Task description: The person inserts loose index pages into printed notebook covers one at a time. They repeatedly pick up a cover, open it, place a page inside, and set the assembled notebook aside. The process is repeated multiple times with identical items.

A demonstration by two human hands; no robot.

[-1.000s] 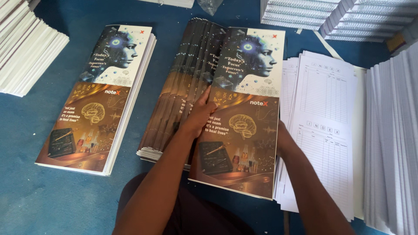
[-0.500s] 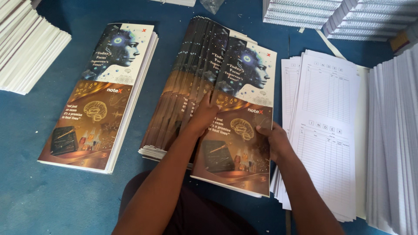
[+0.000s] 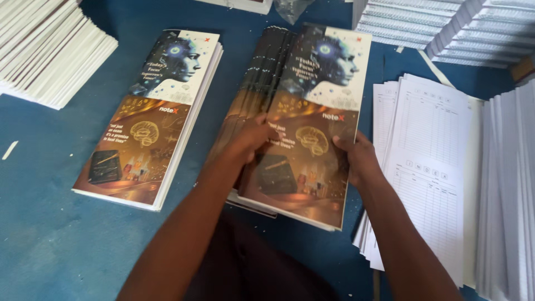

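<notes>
- Blue cloth covers the bench (image 3: 50,223), and everything I see lies on it.
- My left hand (image 3: 253,136) rests on the left edge of the top cover sheet (image 3: 312,128), fingers curled over that edge, so this grip is closed on the sheet.
- My right hand (image 3: 356,159) clamps the same sheet at its right edge, thumb on the printed face and fingers underneath; that grip is closed on it too.
- The top cover sheet is long and glossy, pale with a bluish head at the far end, brown and gold at the near end. It sits in the middle of the bench on a fanned pile of covers (image 3: 251,106), whose dark edges show to its left.
- A separate stack of the same covers (image 3: 150,122) lies well to the left, untouched.
- Just right of my right hand is a pile of ruled white sheets (image 3: 429,167).
- Further white paper stacks sit at the far left (image 3: 44,50), the far right (image 3: 510,189) and the top right (image 3: 446,22).
</notes>
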